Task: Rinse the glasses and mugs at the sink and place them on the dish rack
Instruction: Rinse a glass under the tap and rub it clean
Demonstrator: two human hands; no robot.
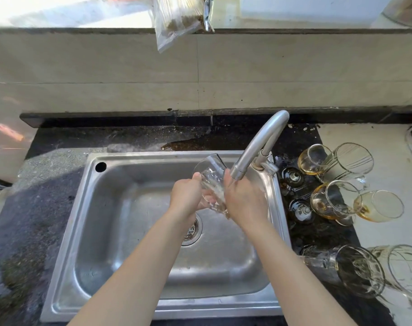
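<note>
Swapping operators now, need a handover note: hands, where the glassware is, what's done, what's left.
Left hand: gripping the clear glass over the sink.
Right hand: on the same glass, under the faucet, water running.
Waiting: stemmed glasses with amber residue and tumblers on the counter right of the sink, and mugs lying on their sides nearer the front.
Done: no rinsed pieces or dish rack in view, cannot tell.
Left: finish this glass, rack it, then the rest.

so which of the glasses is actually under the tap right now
The clear glass held tilted over the sink between the left hand and right hand; all the others sit on the counter to the right.
</note>
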